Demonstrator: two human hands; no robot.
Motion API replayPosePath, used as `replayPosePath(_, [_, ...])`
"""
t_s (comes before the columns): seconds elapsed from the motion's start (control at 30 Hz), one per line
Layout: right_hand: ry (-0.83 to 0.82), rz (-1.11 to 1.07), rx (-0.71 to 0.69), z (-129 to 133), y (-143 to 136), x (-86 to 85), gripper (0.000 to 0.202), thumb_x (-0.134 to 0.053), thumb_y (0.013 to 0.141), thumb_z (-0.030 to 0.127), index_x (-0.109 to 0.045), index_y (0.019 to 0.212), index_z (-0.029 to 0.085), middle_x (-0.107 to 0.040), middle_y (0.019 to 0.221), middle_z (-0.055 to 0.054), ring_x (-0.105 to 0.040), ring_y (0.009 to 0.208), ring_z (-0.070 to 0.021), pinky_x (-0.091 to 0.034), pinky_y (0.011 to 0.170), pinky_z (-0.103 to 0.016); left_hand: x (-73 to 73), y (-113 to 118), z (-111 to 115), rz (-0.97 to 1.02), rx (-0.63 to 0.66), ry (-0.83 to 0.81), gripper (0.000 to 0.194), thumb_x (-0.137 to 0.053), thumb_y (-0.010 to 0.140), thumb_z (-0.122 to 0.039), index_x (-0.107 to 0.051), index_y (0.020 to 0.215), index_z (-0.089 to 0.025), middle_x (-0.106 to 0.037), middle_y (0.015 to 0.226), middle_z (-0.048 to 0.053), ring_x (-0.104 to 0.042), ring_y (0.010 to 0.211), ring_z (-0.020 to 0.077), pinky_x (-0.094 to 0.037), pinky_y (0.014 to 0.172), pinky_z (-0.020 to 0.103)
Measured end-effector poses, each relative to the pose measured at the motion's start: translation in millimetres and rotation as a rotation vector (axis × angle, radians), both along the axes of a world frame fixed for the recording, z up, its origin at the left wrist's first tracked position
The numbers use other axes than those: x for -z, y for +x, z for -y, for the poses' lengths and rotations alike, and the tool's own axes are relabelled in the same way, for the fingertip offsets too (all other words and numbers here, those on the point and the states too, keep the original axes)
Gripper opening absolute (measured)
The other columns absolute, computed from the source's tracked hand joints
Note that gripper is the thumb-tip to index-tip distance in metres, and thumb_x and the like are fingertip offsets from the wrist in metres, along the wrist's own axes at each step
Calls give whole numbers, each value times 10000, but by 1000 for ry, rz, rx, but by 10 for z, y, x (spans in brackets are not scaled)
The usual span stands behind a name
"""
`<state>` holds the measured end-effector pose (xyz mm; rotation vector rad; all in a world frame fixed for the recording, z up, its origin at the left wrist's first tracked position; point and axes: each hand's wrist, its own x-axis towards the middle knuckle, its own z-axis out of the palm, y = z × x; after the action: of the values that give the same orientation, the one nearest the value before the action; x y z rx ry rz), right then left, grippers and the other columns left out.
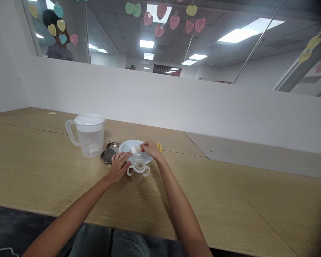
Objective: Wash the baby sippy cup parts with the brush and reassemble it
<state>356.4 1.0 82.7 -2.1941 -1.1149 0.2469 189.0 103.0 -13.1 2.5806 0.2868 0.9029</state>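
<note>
My right hand [149, 148] is over a pale plate [124, 144], its fingers pinched on a bottle nipple with a white collar [134, 150]. The collar side points left, toward my other hand. My left hand [120, 165] lies with fingers stretched out at the plate's left edge, partly over a steel kidney tray [106, 157]. Its thumb is close to a handle of a two-handled baby bottle [137, 176]; whether they touch I cannot tell. The bottle stands upright with its top uncovered, in front of the plate.
A clear plastic pitcher [90, 137] with a lid stands to the left on the wooden table [42, 160]. Something yellow [159, 146] shows behind my right wrist. A small pale piece [51, 113] lies at the back left. A white wall with a window closes off the back.
</note>
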Motion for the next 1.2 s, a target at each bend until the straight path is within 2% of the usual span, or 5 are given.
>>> replayPosePath(0.23, [-55, 5, -77, 33, 56, 0, 323, -488, 833, 293, -712, 710, 95, -704, 695, -63, -542, 571, -96, -351, 552, -185, 27, 6, -18, 17, -22, -4, 459, -250, 956, -440, -480, 1319, -278, -491, 1362, 49, -333, 1291, 234, -189, 1055, 474])
replayPosePath(0.67, [-14, 76, 62, 106, 112, -84, 203, -550, 801, 250, -708, 753, 132, -695, 717, -50, -549, 623, -113, -354, 588, -207, 41, 33, -85, 78, 22, -2, 450, -277, 958, -428, -473, 1306, -224, -524, 1337, 70, -402, 1280, 210, -221, 1085, 442])
replayPosePath(0.83, [90, 39, -56, 98, -26, -142, 155, -581, 738, 204, -691, 836, 156, -673, 748, -12, -566, 678, -115, -389, 626, -202, -22, 7, -57, 208, -5, -48, 438, -382, 930, -426, -478, 1290, -195, -569, 1264, 102, -497, 1174, 226, -339, 1016, 427])
replayPosePath(1.03, [232, -6, -300, 99, -420, -245, 147, -562, 708, 156, -644, 830, 167, -641, 783, 10, -567, 707, -107, -422, 686, -219, -27, 20, -29, 353, -4, -143, 558, -545, 857, -422, -394, 1348, -204, -547, 1285, 108, -540, 1136, 225, -430, 960, 375])
replayPosePath(1.2, [246, 151, -320, 99, -646, -268, 192, -601, 692, 148, -608, 884, 148, -627, 821, -7, -546, 708, -114, -414, 693, -231, -76, 4, 8, 469, -52, -117, 487, -564, 850, -383, -455, 1282, -187, -575, 1233, 111, -555, 1113, 228, -441, 963, 383])
